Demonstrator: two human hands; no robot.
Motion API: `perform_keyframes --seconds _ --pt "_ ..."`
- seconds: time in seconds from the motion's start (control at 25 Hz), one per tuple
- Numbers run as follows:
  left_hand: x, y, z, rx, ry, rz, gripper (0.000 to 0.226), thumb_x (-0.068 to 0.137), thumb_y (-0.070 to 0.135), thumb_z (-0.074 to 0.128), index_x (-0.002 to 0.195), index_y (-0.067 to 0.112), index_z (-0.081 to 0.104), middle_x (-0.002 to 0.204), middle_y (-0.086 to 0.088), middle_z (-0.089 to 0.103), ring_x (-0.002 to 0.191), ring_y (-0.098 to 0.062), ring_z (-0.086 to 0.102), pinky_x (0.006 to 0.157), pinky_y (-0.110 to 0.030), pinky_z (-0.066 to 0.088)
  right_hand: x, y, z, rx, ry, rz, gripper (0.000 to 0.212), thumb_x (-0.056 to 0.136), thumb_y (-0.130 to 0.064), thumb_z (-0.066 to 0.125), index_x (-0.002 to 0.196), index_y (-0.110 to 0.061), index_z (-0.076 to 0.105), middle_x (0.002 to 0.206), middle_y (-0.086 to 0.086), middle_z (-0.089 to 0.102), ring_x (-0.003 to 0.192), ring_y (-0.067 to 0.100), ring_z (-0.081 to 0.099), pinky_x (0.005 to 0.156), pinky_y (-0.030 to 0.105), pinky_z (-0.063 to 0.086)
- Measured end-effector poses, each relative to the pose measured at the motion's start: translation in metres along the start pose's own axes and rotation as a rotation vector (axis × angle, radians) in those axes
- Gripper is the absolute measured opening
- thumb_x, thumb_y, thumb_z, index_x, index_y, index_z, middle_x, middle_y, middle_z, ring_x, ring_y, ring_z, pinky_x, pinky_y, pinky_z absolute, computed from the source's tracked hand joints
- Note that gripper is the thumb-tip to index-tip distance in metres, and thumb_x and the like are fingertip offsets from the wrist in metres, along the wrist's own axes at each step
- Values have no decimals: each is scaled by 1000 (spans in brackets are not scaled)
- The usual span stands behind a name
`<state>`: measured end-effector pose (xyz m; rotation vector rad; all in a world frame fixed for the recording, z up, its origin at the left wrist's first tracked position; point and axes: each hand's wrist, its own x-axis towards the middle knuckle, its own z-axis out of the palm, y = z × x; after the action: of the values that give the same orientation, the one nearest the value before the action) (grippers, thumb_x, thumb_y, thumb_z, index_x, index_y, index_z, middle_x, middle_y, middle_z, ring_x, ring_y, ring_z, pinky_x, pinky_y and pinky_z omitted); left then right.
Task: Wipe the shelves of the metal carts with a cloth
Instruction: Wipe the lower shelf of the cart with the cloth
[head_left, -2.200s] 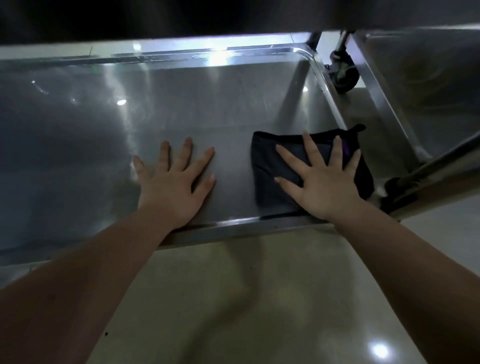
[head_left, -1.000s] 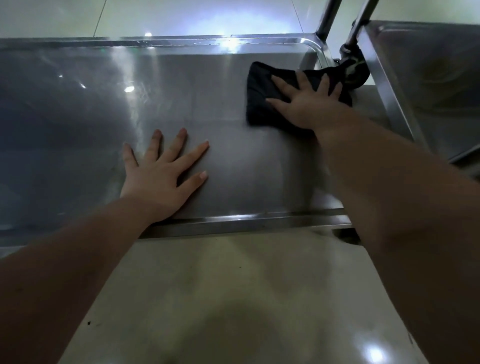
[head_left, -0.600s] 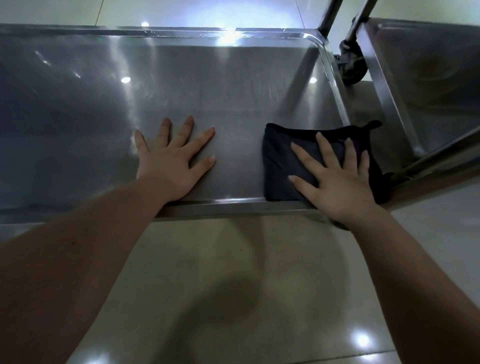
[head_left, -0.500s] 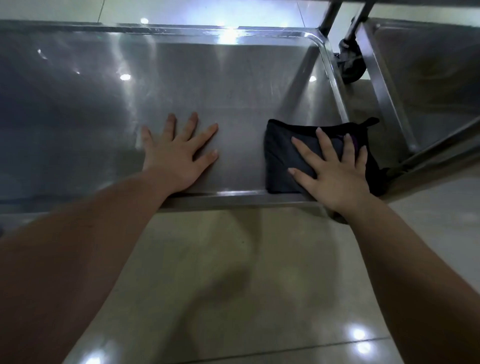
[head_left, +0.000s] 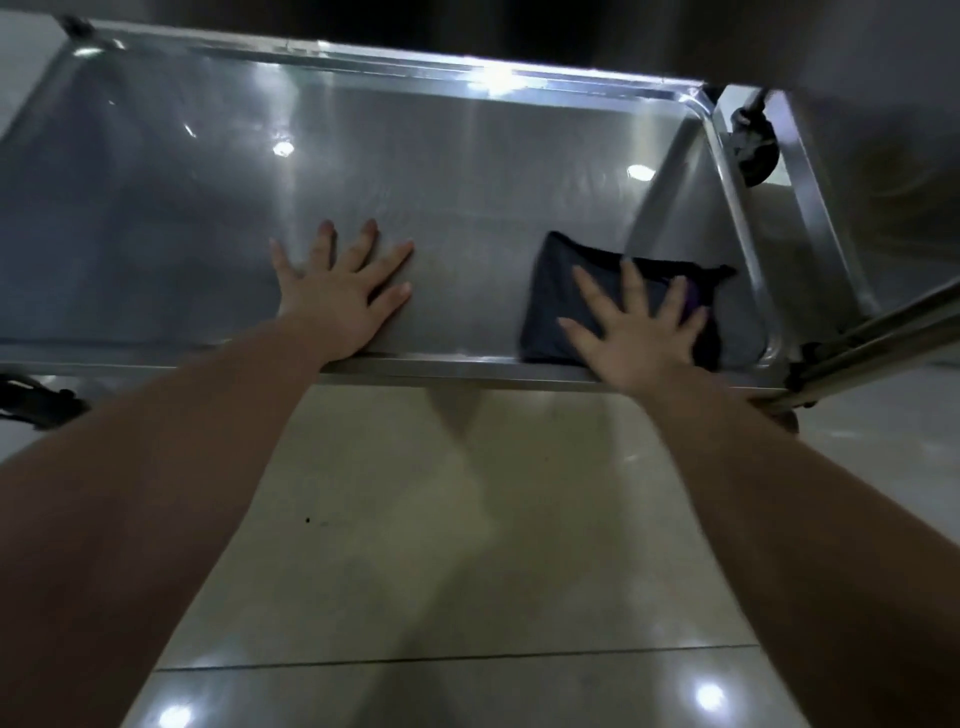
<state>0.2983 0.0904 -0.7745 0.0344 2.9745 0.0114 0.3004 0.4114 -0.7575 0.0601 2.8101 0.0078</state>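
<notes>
The left hand (head_left: 343, 301) lies flat on the bare shelf (head_left: 467, 197), close to its near rim, with the fingers straight and spread. To its right, the right hand (head_left: 636, 338) presses flat on a dark folded cloth (head_left: 550, 312), fingers spread across it. The cloth lies in the shelf's near right corner, up against the near rim. Past the far right corner sits what looks like a caster wheel (head_left: 753, 150), blurred, beside a second cart (head_left: 841, 218). A glossy tiled floor (head_left: 441, 519) shows beneath the arms.

cloth (head_left: 549, 312) partly under right hand (head_left: 638, 338), shelf (head_left: 467, 182) cropped left
</notes>
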Motion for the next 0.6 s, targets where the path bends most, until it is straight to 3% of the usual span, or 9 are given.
perform_keyframes --seconds 0.12,0.24,0.32,0.44,0.6 --pt "-1 -6 4 -9 27 -12 52 96 64 7 146 59 -5 163 16 -6 150 -29 -5 107 -72 -3 -13 -99 14 -25 -12 -163 69 79 -86 8 137 -63 -22 158 -9 -28 138 52 -26 99 74 -16" --pt "-1 -9 3 -48 23 1 53 96 63 9 147 57 -4 163 15 -6 150 -26 -6 109 -70 -4 -11 -91 13 -13 14 -243 66 82 -84 14 138 -65 -15 158 -17 -24 142 45 -25 106 68 -16" --pt "0 -10 4 -65 30 9 54 95 65 9 148 57 -1 164 14 -5 151 -25 -5 109 -69 -5 -6 -28 7 4 59 -168 64 84 -80 21 141 -66 -7 160 -20 -17 146 40 -17 114 63 -8" --pt "1 -5 6 -63 26 8 55 95 65 8 149 56 -2 163 14 -7 150 -26 -7 108 -70 -6 -6 60 -1 53 7 95 66 83 -81 20 142 -65 -4 161 -19 -14 147 38 -12 116 60 -3" --pt "0 3 2 -33 -1 19 57 95 62 6 150 51 -5 164 10 -10 150 -31 -9 108 -70 -6 9 29 -6 137 4 278 66 83 -84 14 142 -63 -7 162 -15 -14 144 47 -13 111 69 -4"
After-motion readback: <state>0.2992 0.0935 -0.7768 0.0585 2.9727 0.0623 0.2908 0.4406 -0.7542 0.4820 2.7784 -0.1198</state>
